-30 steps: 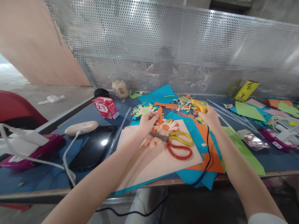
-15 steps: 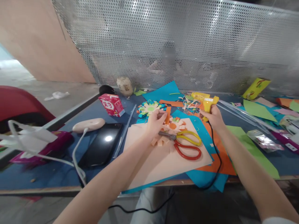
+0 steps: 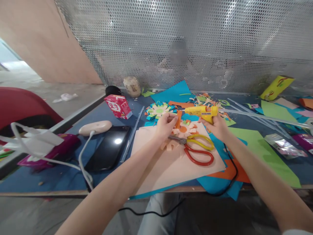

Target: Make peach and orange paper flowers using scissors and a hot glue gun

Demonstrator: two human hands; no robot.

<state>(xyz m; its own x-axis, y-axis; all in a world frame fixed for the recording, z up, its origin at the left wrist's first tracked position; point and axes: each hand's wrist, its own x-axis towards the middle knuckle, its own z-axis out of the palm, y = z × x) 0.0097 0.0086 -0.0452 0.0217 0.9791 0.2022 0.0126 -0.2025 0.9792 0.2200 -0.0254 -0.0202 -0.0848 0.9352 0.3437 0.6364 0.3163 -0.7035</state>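
My left hand [image 3: 166,124] pinches an upright orange paper strip [image 3: 179,118] above the peach paper sheets. My right hand [image 3: 216,125] is wrapped round the handle of a yellow hot glue gun [image 3: 201,111], whose nozzle points left at the strip's top; I cannot tell whether they touch. Below the strip lies a peach paper flower [image 3: 185,130] with an orange centre. Scissors [image 3: 199,150] with one yellow and one red handle rest on the peach sheet [image 3: 156,173], in front of the flower. Behind my left hand is a blue, cream and green paper flower [image 3: 159,111].
A black phone [image 3: 110,148], a white cable and a red box [image 3: 118,106] occupy the left. Green paper [image 3: 261,153], clear glue sticks and a yellow box [image 3: 276,88] lie to the right. A perforated metal panel [image 3: 137,42] closes off the back.
My right hand has brought the glue gun leftward, and its nozzle is now close to the orange strip. The left hand keeps its pinch on the strip. The view has shifted slightly.
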